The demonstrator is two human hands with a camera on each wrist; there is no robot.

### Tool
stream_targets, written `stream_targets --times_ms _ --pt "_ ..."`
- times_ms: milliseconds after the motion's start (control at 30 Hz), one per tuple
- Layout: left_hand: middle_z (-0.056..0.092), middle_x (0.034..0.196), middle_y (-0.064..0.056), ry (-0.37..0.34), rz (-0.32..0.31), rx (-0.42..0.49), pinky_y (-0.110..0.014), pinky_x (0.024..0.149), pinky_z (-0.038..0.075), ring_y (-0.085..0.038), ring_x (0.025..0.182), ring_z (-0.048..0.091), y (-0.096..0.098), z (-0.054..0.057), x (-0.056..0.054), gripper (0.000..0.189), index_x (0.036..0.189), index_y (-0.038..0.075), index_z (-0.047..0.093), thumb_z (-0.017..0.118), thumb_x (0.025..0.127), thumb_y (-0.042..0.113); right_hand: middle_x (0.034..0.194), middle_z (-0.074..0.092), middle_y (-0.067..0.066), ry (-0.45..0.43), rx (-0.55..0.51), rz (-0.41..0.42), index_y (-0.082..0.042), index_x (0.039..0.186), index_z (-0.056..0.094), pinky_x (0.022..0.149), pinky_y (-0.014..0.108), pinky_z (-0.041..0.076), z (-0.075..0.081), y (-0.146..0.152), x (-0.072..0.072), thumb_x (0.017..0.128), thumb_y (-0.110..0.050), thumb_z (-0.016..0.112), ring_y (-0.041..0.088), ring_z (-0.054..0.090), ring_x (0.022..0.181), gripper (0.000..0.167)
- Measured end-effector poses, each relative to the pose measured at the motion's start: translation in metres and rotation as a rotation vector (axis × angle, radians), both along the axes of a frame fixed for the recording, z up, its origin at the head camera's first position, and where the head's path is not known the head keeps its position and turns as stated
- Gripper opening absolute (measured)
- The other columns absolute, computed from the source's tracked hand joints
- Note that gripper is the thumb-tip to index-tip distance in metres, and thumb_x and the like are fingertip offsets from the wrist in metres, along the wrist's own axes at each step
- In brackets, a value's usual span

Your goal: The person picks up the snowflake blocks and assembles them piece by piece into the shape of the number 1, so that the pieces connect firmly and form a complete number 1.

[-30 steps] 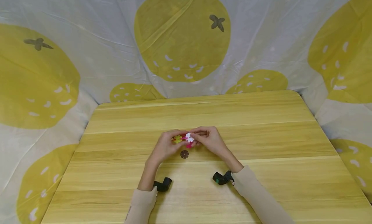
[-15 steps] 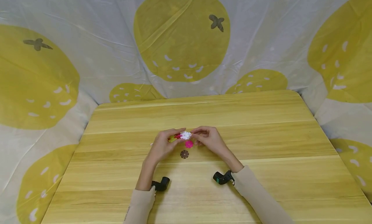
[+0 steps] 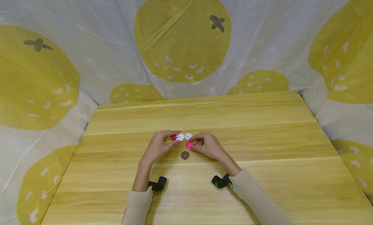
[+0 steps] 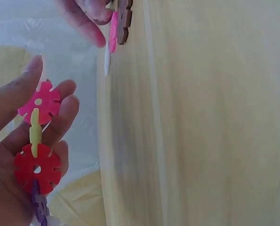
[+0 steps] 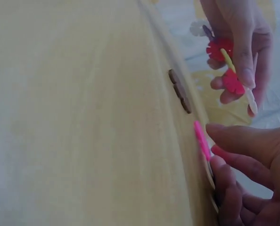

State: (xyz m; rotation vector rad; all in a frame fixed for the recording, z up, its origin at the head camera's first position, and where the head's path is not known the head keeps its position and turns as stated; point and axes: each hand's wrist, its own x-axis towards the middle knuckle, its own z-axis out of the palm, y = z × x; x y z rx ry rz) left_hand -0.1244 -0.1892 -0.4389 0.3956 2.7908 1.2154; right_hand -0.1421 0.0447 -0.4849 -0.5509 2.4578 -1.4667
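My left hand pinches a linked chain of notched plastic flower discs between thumb and fingers. A white disc sits at its right end. Behind that come a pink disc, a yellow disc edge-on, a red disc and a purple disc. My right hand is at a loose pink disc on the table, thumb and forefinger spaced apart by its rim. Just beyond lies a loose white disc; a brown disc lies nearer me.
The wooden table reaches well past both hands. A patterned cloth hangs behind it. Black wrist-worn devices sit below each hand, one at the left sleeve and one at the right sleeve.
My left hand has drawn left with the chain, away from the right hand. The right hand has left the chain's white disc and come down to the loose pink disc. The loose white disc now shows.
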Motion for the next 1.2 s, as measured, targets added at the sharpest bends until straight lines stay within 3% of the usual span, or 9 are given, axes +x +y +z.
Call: stream_targets --times_ms 233,433,667,900,1200 --pt "0.075 0.127 -0.008 -0.017 -0.018 0.004 -0.048 0.098 0.057 -0.028 0.120 0.069 -0.0017 -0.0001 -0.0004 0.032 0.123 0.013 0.077 0.081 0.091 0.018 0.086 0.065 0.000 0.057 0.108 -0.010 -0.013 0.102 0.080 0.065 0.020 0.044 0.0031 -0.0051 0.0041 0.081 -0.017 0.090 0.007 0.053 0.070 0.024" --pt "0.076 0.125 -0.008 -0.011 -0.038 0.004 -0.045 0.093 0.057 -0.026 0.114 0.070 -0.0012 -0.0001 -0.0008 0.031 0.122 0.012 0.078 0.081 0.091 0.016 0.092 0.068 0.001 0.024 0.113 0.026 -0.014 0.099 0.075 0.067 0.021 0.046 0.0074 -0.0040 0.0037 0.078 -0.015 0.091 0.008 0.055 0.072 0.026" --pt "0.076 0.124 -0.010 -0.018 -0.054 0.014 -0.046 0.096 0.058 -0.026 0.113 0.071 -0.0005 -0.0021 -0.0022 0.030 0.122 0.008 0.077 0.079 0.092 0.014 0.090 0.070 0.006 -0.055 -0.039 0.062 -0.008 0.102 0.071 0.067 0.020 0.053 0.0075 0.0007 0.0003 0.088 -0.006 0.081 0.011 0.062 0.073 0.017" --pt "0.077 0.122 -0.008 -0.035 -0.071 0.020 -0.046 0.096 0.058 -0.025 0.112 0.070 0.0020 -0.0011 -0.0024 0.030 0.123 0.009 0.077 0.078 0.093 0.014 0.095 0.075 0.018 -0.061 -0.260 -0.007 0.000 0.109 0.073 0.068 0.032 0.061 0.0103 0.0032 -0.0031 0.094 -0.003 0.075 0.028 0.073 0.079 0.016" --pt "0.077 0.120 -0.007 -0.038 -0.112 0.038 -0.047 0.099 0.057 -0.025 0.114 0.069 0.0034 -0.0011 -0.0022 0.029 0.123 0.008 0.076 0.076 0.094 0.013 0.098 0.076 0.017 0.009 -0.315 -0.053 -0.001 0.108 0.075 0.068 0.029 0.061 0.0099 0.0023 -0.0044 0.092 -0.002 0.076 0.025 0.074 0.078 0.015"
